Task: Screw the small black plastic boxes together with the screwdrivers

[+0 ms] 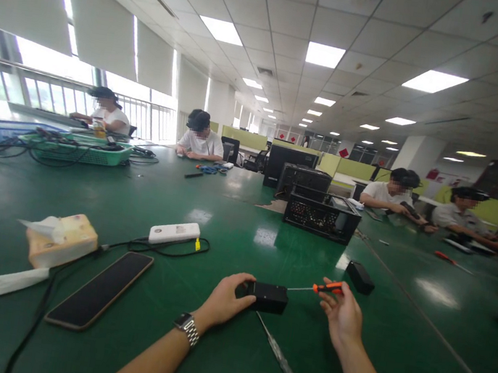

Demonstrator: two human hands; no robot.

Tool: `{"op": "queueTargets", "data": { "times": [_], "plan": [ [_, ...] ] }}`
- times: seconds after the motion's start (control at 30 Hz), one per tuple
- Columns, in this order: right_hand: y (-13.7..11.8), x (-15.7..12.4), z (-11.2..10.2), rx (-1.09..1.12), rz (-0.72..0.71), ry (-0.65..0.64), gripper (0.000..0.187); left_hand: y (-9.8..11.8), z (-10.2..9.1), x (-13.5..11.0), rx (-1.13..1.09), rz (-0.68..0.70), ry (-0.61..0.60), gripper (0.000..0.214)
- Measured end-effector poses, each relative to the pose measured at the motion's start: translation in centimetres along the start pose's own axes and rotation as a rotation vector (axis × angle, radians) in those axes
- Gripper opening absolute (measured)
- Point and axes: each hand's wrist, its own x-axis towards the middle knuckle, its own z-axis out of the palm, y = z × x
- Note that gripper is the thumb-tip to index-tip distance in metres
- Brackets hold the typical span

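Note:
My left hand grips a small black box by its left end, thumb in front and fingers behind, on the green tabletop. In my right hand is a screwdriver with an orange and black handle. Its thin shaft points left, and the tip is at the right end of the box; whether it touches a screw is too small to tell. A second screwdriver, with a clear handle, lies just in front of the box. Another black box rests beyond my right hand.
To the left lie a phone, a tissue pack and a white power bank with a black cable. Black computer cases stand at the back. A green basket holds cables. Several people sit around the table.

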Motion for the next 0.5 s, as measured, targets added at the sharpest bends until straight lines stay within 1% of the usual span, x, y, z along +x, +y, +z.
{"op": "queueTargets", "data": {
  "times": [0.07, 0.13, 0.2, 0.27, 0.33, 0.4, 0.5],
  "plan": [
    [-2.3, 0.9, 1.5, 0.013, -0.014, -0.038, 0.03, -0.1, 0.1, 0.0, -0.009, 0.021, 0.005, 0.038],
    [-4.4, 1.5, 3.3, -0.007, -0.05, -0.075, 0.031, -0.2, 0.1, 0.1, -0.019, 0.042, 0.006, 0.037],
    [-5.8, 1.6, 5.3, -0.079, -0.109, -0.131, 0.035, -0.2, 0.1, 0.1, -0.029, 0.052, -0.001, 0.036],
    [-5.9, 1.2, 6.9, -0.174, -0.16, -0.181, 0.038, -0.1, 0.0, 0.2, -0.038, 0.047, -0.014, 0.036],
    [-5.2, 0.6, 8.1, -0.251, -0.181, -0.225, 0.04, 0.1, -0.1, 0.2, -0.042, 0.035, -0.021, 0.037],
    [-4.3, 0.2, 8.7, -0.307, -0.177, -0.276, 0.041, 0.1, -0.2, 0.2, -0.037, 0.029, -0.018, 0.036],
    [-3.4, 0.0, 8.7, -0.378, -0.177, -0.314, 0.04, 0.0, -0.1, 0.2, -0.031, 0.048, -0.013, 0.035]
  ]
}}
